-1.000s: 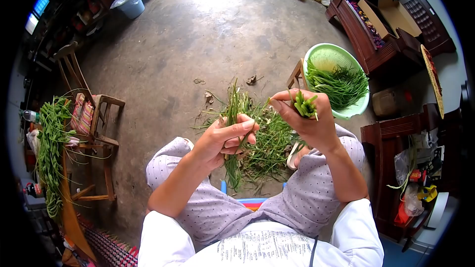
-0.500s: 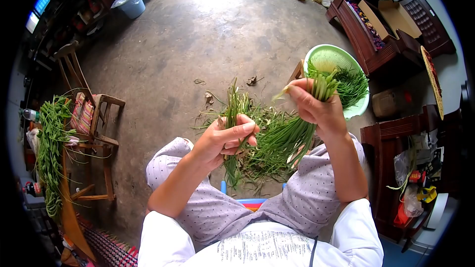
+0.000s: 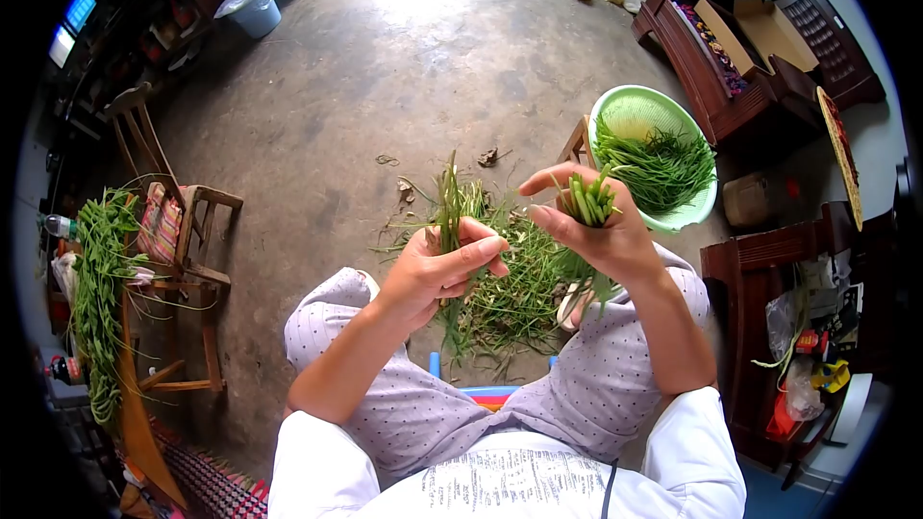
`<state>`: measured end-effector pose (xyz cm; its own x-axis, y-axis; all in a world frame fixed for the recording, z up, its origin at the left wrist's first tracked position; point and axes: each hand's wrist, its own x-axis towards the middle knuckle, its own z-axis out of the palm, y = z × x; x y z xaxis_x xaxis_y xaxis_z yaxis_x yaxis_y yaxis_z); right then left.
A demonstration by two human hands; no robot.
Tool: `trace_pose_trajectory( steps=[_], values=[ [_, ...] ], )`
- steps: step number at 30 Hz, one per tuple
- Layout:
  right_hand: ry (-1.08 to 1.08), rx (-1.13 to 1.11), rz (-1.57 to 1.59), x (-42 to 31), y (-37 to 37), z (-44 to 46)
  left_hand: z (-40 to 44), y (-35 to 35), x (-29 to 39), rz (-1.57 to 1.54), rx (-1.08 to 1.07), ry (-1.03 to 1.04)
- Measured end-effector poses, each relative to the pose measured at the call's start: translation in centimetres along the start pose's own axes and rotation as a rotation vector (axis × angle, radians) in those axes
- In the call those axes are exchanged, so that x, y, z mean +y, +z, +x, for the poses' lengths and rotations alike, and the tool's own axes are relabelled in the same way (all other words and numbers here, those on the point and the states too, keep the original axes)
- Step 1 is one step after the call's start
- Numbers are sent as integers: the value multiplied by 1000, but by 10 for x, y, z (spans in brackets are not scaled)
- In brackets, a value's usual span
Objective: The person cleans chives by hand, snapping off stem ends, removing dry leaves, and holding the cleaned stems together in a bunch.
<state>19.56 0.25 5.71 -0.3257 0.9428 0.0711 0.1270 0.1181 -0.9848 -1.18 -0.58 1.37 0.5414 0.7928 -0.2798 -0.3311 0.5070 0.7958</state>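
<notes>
Left hand (image 3: 437, 274) is closed on a thin bunch of long green stalks (image 3: 449, 202), held roughly upright, tips above the fist, tails hanging below it. Thumb lies along the top, pointing at the other hand. Right hand (image 3: 620, 242) grips a thicker bundle of green stems (image 3: 588, 200), pale ends up, green ends drooping underneath. Its thumb and index finger are parted, aimed at the left; can't tell from here if a strand sits between them. Hands near each other, not touching, both over a loose pile of greens (image 3: 524, 279) on the concrete floor (image 3: 336, 106), directly in front of the person's low seat (image 3: 490, 391). One dry leaf (image 3: 489, 156) lies just past the pile. Beyond the right hand: light green colander (image 3: 630, 108), tilted a bit my way, part filled with more thin greens (image 3: 663, 173); wooden stool (image 3: 576, 144) shows at its edge. Farther out, same side, dark wooden bench (image 3: 673, 37) with an open cardboard box (image 3: 777, 31) on it. Person's left: wooden chair (image 3: 210, 196) with a striped cloth (image 3: 162, 223), leafy vines (image 3: 101, 279) heaped beside it. Far left corner: blue bucket (image 3: 258, 19), plastic bag lining it.
</notes>
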Motion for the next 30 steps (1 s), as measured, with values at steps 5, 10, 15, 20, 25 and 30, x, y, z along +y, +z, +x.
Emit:
trace_pose_trajectory(
  steps=[5,10,15,20,25,30],
  values=[
    [-177,-67,21,27,18,3,5,3,-8,-22,2,14],
    [-15,256,207,13,9,1,5,3,-6,10,-61,7],
    [-56,319,322,15,4,9,5,5,-9,85,-28,56],
    [112,199,269,5,11,9,5,12,-10,235,-103,123],
    [134,117,239,11,10,9,8,11,-17,289,-136,155],
    [130,161,339,6,2,8,6,6,-17,256,-100,83]
  ],
)
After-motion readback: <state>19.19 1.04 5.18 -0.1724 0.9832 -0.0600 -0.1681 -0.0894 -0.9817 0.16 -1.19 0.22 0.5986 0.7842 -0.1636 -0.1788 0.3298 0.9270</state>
